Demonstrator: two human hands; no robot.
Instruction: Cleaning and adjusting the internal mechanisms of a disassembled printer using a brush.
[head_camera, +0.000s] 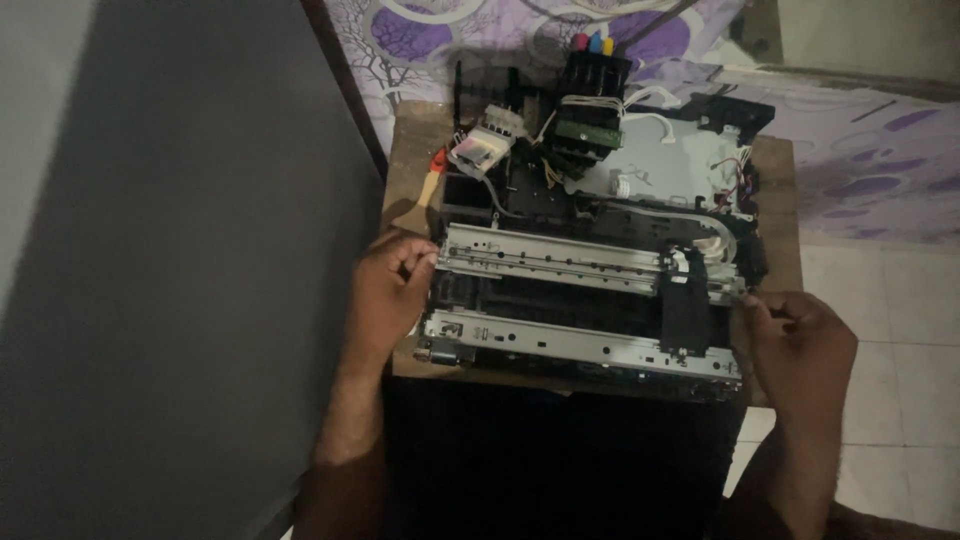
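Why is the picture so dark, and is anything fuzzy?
Head view: dim room light, the wall on the left is in deep shadow; the opened printer is lit enough to see its metal rails; the left hand and right hand look slightly soft; no glare.

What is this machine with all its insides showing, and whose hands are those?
This is one picture, taken by a camera worn on a person's head, so you look down just as they do. The two hands are that person's own. The machine is a printer with its outer cover off, sitting on a small wooden table. The long shiny strips across it are metal rails. The left hand touches the left end of the rails, and the right hand is at the right end. Whether either hand grips tightly is hard to tell in this dim light. At the back stand ink tanks with coloured caps, with white wires nearby. A small brush with a wooden handle lies on the table to the left. Behind hangs a purple patterned cloth.
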